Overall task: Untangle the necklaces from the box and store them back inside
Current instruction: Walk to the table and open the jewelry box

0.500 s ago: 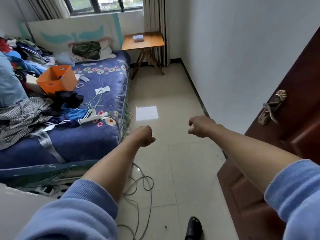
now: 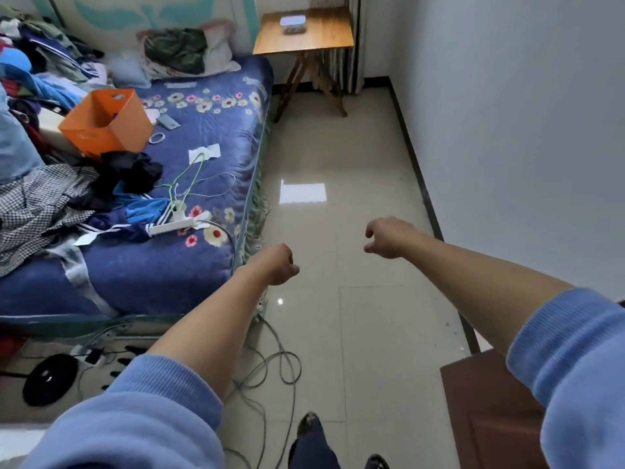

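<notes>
Necklaces cannot be made out anywhere; the only likely container is a small pale box (image 2: pixel 293 24) on the wooden desk (image 2: pixel 304 32) at the end of the room, well beyond both hands and slightly left of the right one. Compared with half a second ago the door has slid almost out of the view and the desk sits nearer, so the person appears to be walking in along the floor (image 2: pixel 338 164) beside the bed (image 2: pixel 203 130). The left hand (image 2: pixel 275 264) is curled into a loose fist and the right hand (image 2: pixel 385 236) is half curled, fingers bent down; neither holds anything. The task itself seems not yet begun: the box must first be reached
</notes>
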`<state>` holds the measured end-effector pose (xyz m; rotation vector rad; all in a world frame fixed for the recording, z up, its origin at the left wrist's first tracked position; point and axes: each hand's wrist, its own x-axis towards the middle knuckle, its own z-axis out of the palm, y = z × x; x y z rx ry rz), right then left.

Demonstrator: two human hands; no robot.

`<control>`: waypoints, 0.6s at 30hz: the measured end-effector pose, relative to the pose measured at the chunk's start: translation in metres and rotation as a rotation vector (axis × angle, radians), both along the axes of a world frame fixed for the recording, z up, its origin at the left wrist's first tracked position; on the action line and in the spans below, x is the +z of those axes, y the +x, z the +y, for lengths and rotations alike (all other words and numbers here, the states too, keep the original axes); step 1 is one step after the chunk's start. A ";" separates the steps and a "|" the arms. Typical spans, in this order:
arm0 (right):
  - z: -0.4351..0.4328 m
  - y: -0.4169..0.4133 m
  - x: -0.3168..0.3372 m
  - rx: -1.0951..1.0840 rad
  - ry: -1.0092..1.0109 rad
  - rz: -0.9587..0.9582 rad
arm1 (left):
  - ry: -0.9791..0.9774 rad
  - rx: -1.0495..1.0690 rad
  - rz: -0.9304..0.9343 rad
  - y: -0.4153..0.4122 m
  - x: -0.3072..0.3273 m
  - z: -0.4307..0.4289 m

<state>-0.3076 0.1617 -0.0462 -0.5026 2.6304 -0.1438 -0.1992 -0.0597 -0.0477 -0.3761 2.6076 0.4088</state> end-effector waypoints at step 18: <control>-0.156 -0.377 0.002 -0.081 -0.027 0.011 | 0.046 -0.052 0.026 -0.407 0.003 -0.163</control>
